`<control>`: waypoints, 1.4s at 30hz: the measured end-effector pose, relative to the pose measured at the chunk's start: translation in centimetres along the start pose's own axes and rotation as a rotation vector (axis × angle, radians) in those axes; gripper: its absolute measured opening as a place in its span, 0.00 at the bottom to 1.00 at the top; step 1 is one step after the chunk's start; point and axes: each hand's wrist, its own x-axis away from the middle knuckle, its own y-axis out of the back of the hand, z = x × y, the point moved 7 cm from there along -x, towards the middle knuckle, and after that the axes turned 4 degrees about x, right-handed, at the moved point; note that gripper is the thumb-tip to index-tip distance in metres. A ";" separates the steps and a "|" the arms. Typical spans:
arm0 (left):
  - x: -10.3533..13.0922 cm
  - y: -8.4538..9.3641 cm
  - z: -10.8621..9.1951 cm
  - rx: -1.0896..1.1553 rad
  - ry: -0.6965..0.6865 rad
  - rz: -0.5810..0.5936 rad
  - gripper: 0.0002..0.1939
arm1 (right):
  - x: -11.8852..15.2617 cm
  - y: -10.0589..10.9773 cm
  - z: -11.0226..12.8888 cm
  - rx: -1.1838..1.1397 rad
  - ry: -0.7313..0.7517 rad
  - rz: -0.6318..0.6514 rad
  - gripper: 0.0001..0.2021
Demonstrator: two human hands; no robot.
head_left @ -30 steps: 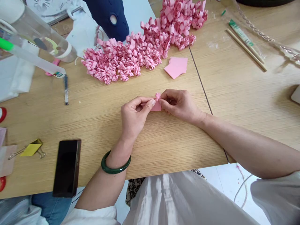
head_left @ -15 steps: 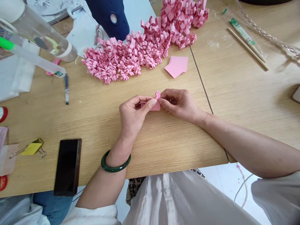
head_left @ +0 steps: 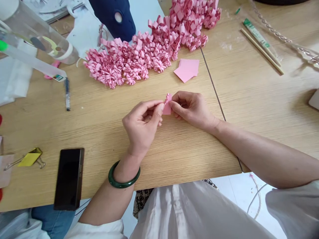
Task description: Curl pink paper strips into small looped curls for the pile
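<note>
Between my two hands is a small pink paper piece (head_left: 167, 109), with tiny curls along its upper left edge. My left hand (head_left: 143, 122) pinches the curled edge between thumb and fingertips. On the other side, my right hand (head_left: 191, 108) grips the paper's right edge, thumb against fingers. Just beyond lie several pink paper squares (head_left: 187, 69), stacked unevenly. A long heap of curled pink paper strips (head_left: 139, 54) stretches across the table behind my hands.
At left lie a black phone (head_left: 69, 179), a yellow binder clip (head_left: 30, 158) and a pen (head_left: 67, 94). A clear bottle (head_left: 47, 36) and a navy bottle (head_left: 117, 20) stand farther back. Chopsticks (head_left: 261, 51) lie at right. A seam (head_left: 211, 81) crosses the wooden table.
My left hand has shifted slightly left and its fingers have curled in. The paper between my hands now shows less width, and its curled edge sits a little higher.
</note>
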 end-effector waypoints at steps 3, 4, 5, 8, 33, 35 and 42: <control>0.3 -0.9 1.2 0.071 0.147 0.051 0.09 | 0.0 -0.1 0.0 0.013 0.007 0.025 0.13; 0.3 -0.9 1.3 0.066 0.148 0.051 0.09 | 0.0 -0.2 0.1 0.016 0.012 0.033 0.13; 0.2 -0.9 1.3 0.049 0.133 0.050 0.08 | 0.0 -0.2 0.1 0.019 0.018 0.036 0.12; 0.0 -0.6 0.9 -0.013 0.059 0.052 0.04 | 0.1 -0.2 0.2 0.028 0.030 0.036 0.10; -0.7 -0.1 -0.1 -0.211 -0.051 0.100 0.03 | 0.0 -0.4 -0.2 0.096 0.048 0.058 0.07; -0.7 -0.1 -0.1 -0.239 -0.051 0.108 0.04 | 0.0 -0.5 -0.2 0.092 0.054 0.067 0.07; -1.0 -0.2 0.4 -0.184 -0.050 0.142 0.01 | 0.0 -0.5 0.2 0.075 0.075 0.103 0.07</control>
